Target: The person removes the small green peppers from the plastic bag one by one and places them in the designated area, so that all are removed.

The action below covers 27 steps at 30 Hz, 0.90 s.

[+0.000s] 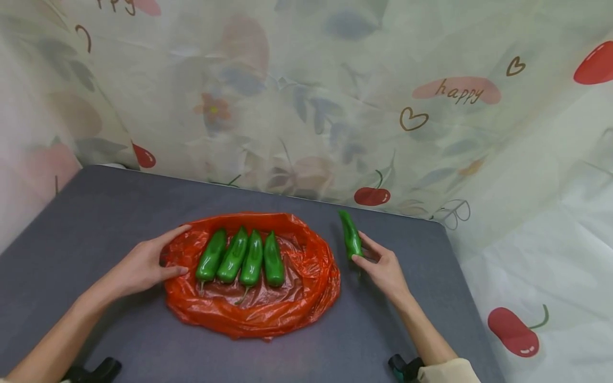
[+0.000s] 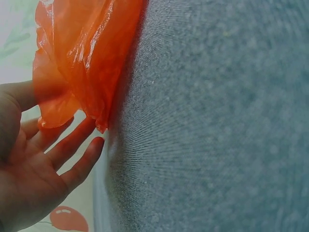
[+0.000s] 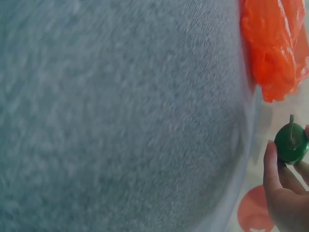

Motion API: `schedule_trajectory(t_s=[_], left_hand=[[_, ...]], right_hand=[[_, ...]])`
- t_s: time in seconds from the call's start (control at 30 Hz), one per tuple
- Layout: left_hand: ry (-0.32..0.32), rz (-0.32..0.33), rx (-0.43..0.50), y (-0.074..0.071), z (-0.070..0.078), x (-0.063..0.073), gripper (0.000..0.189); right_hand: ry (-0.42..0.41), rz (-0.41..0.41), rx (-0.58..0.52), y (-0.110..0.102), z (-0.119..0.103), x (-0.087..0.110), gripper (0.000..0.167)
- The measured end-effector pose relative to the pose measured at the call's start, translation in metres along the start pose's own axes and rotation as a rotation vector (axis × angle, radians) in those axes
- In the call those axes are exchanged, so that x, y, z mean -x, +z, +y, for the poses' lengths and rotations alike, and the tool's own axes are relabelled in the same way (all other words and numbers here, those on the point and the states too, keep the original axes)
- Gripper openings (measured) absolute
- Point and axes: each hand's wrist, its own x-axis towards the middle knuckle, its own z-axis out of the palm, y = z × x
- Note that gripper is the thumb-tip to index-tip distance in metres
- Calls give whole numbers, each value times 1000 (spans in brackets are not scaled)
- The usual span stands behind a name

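A red plastic bag, its rim rolled outward, lies spread on the grey table. Inside it, several green peppers stand side by side in a row, stems toward the near side. My left hand holds the bag's left rim between thumb and fingers; in the left wrist view the thumb passes behind the translucent plastic. To the right of the bag, my right hand grips another green pepper by its lower part, tip pointing up and away. The right wrist view shows this pepper's stem end.
A patterned cloth curtain hangs behind the table and down both sides. Dark wrist straps show near the front edge. The table's back edge runs close behind the bag.
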Motion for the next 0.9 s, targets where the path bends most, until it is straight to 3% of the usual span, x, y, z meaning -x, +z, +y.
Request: schedule_trajectory(t_s=[0.5, 0.9], left_hand=[[-9, -4, 34, 1, -2, 3, 88], [-6, -3, 37, 0, -2, 4, 88]], right_hand=[[56, -31, 80, -6, 14, -19, 66], [73, 3, 158, -11, 22, -33, 66]])
